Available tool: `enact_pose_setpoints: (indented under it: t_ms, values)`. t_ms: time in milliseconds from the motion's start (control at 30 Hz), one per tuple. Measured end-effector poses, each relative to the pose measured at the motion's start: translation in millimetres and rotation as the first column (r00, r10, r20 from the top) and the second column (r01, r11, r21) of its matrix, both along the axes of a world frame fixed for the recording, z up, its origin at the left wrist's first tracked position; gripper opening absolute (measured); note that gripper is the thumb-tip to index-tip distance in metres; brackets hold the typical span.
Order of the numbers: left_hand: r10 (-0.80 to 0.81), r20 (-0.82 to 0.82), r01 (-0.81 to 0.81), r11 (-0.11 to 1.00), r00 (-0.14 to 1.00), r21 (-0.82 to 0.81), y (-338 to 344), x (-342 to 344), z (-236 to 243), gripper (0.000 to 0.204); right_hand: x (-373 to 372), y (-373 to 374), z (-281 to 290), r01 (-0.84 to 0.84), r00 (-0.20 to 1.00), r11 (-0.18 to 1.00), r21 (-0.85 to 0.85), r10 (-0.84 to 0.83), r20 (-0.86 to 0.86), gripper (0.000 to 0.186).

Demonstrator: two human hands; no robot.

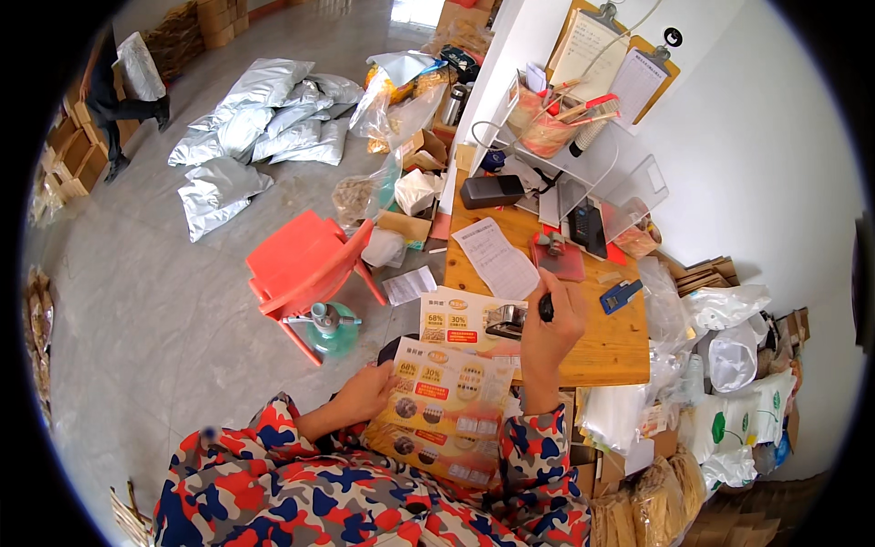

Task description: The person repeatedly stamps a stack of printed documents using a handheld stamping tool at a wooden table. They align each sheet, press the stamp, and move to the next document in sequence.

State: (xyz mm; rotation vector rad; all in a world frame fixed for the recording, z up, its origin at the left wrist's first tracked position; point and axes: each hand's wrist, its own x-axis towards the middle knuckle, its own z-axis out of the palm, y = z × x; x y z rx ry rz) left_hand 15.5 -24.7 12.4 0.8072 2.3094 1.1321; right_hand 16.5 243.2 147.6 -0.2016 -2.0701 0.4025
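Observation:
On my lap lies a stack of yellow-and-white printed sheets (447, 401). My left hand (367, 390) grips its left edge, fingers partly hidden beneath the paper. Another printed sheet (453, 314) of the same kind overlaps the near edge of the desk, beyond the stack. My right hand (559, 328) is raised over the desk's near part, fingers closed round a small object with a rounded black end (546, 307); the rest of it is hidden in the hand. Just beyond are a red flat pad (567, 264) with a small item on it and a written paper sheet (497, 258).
The wooden desk (597, 351) carries a dark speaker-like box (492, 190), a blue gadget (622, 296) and a clear rack (583, 169) of pens. A red chair (296, 260) stands left, silver bags (264, 114) behind it. Plastic bags (743, 415) crowd the right. A person (109, 100) stands far left.

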Motion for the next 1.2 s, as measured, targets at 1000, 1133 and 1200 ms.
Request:
enact_pose_setpoints:
  t_ms: [1000, 1133, 1200]
  values:
    - [0.205, 0.44, -0.325, 0.92, 0.874, 0.218, 65.5, -73.3, -9.4, 0.025, -0.6, -10.1, 13.6, -0.016, 0.995, 1.0, -0.019, 0.014, -0.099, 0.029]
    - [0.212, 0.317, -0.273, 0.948, 0.925, 0.163, 67.2, -74.9, -12.4, 0.023, 21.1, -6.7, 19.5, 0.035, 0.996, 0.999, -0.006, -0.035, -0.088, 0.028]
    - [0.192, 0.149, -0.213, 0.966, 0.97, 0.145, 64.9, -73.4, -7.5, 0.019, 29.8, -8.0, 22.2, 0.044, 0.996, 0.998, -0.039, -0.047, -0.07, 0.027]
